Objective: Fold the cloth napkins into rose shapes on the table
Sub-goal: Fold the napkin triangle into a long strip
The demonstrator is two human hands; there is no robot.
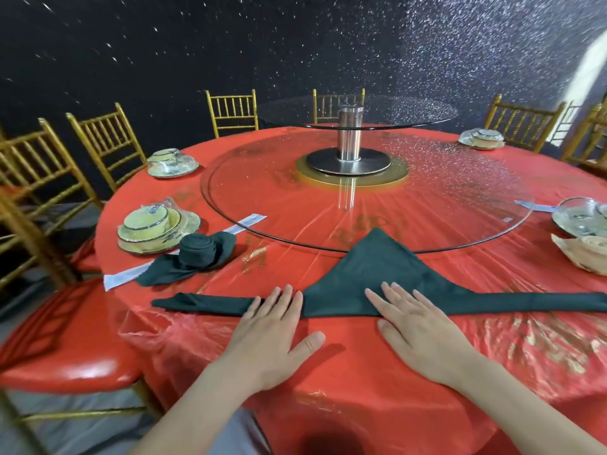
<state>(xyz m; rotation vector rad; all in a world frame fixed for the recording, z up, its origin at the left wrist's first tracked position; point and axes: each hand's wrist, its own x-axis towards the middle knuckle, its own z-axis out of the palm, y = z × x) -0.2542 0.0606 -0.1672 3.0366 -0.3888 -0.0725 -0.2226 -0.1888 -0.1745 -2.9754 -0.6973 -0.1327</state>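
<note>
Currently, the round red table (361, 372) carries a glass turntable (262, 205) at its centre. The dark green napkin (377, 267) lies flat at the near edge, its long side rolled into a band and its point towards the turntable. The left hand (272, 330) and right hand (417, 330) press flat on the band, fingers straight, grasping nothing. A finished green rose (197, 254) sits towards the left edge.
</note>
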